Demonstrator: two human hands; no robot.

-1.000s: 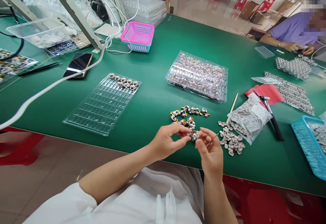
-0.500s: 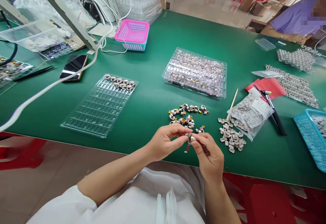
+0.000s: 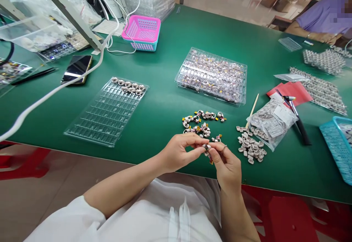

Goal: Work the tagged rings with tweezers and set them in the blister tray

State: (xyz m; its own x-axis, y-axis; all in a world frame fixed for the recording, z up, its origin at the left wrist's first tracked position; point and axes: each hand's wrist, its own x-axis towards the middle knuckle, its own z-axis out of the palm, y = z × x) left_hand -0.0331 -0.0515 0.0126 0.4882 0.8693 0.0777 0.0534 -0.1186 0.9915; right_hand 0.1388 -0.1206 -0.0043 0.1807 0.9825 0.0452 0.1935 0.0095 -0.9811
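Note:
Between the fingertips of my left hand [image 3: 180, 152] and my right hand [image 3: 227, 167] is a small beige and silvery ring-like part [image 3: 206, 147]. A dark red and yellow flex strip [image 3: 211, 160] hangs from its underside. Both hands are closed in a pinch on it, and the fingers hide much of its shape. Just beyond my hands lie several similar ring-like parts [image 3: 205, 128] with yellow tabs. To the right is a pile of small beige caps [image 3: 251, 146]. A clear compartment tray [image 3: 96, 121] on the left holds several rings in its far rows.
Filled, stacked clear trays [image 3: 211, 75] stand beyond the loose parts. At right are a bag of caps [image 3: 275, 119], a black-handled tool [image 3: 301, 130], a wooden stick [image 3: 253, 108] and a blue basket [image 3: 337, 146]. A phone [image 3: 77, 69], white cable [image 3: 55, 95] and pink basket [image 3: 143, 27] are left. Another person's hands [image 3: 324, 37] rest far right.
The ring-like part has turned in my fingers, and its hanging strip has swung to the right. My right fingers have shifted slightly around it. The view has moved a little.

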